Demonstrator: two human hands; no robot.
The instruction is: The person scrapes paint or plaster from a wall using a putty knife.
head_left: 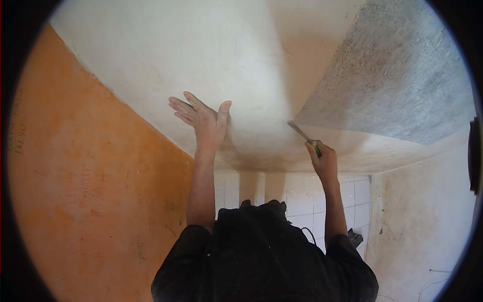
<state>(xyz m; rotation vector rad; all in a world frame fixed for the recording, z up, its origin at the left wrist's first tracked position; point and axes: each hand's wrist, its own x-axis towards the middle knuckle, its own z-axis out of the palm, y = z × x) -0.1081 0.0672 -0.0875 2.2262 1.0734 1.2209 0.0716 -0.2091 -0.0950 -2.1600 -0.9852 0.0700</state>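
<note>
My right hand (326, 160) is closed round the green handle of a narrow-bladed scraper (300, 131). The blade slants up and left, its tip at or very near the pale wall (236, 65), just left of the lower corner of a rough grey patch (387, 80). Whether the tip touches the surface I cannot tell. Over to the left, my left hand (205, 121) is raised at the same wall with its fingers spread and nothing in them. Contact between that palm and the wall is not clear.
An orange wall (100, 176) with scribbled marks meets the pale wall along a slanting corner at the left. White tiles (302, 196) cover the floor below. A stained whitish wall (417, 201) stands at the right. On the floor beside my right arm lies a dark object (355, 237).
</note>
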